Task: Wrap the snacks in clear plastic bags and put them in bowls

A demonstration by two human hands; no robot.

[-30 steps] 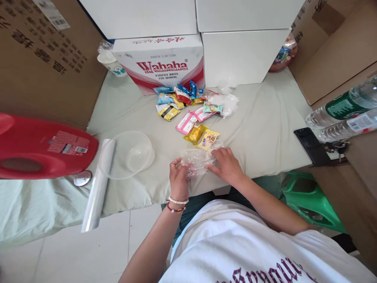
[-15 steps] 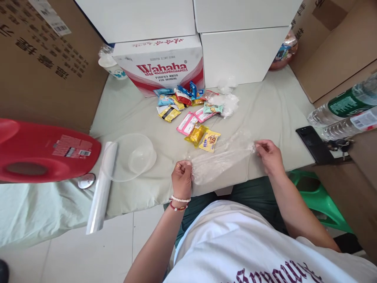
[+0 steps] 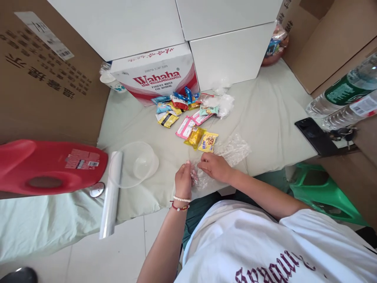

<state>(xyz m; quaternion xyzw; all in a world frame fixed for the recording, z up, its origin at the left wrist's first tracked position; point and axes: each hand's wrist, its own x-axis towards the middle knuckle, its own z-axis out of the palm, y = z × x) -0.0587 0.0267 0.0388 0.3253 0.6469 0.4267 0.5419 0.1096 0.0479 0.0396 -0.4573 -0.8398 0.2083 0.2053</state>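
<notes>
While both hands meet at the bed's near edge, left hand [image 3: 183, 181] and right hand [image 3: 214, 167] pinching a crumpled clear plastic bag [image 3: 228, 151], yellow snack packets [image 3: 202, 139] just beyond, clear bowl [image 3: 135, 164] left.

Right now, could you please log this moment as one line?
left hand: pinching clear plastic bag | right hand: on bag | snack packets: beyond

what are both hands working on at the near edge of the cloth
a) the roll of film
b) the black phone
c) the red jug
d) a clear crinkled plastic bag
d: the left hand and right hand meet on the clear plastic bag, which trails off to the right across the cloth.
</notes>
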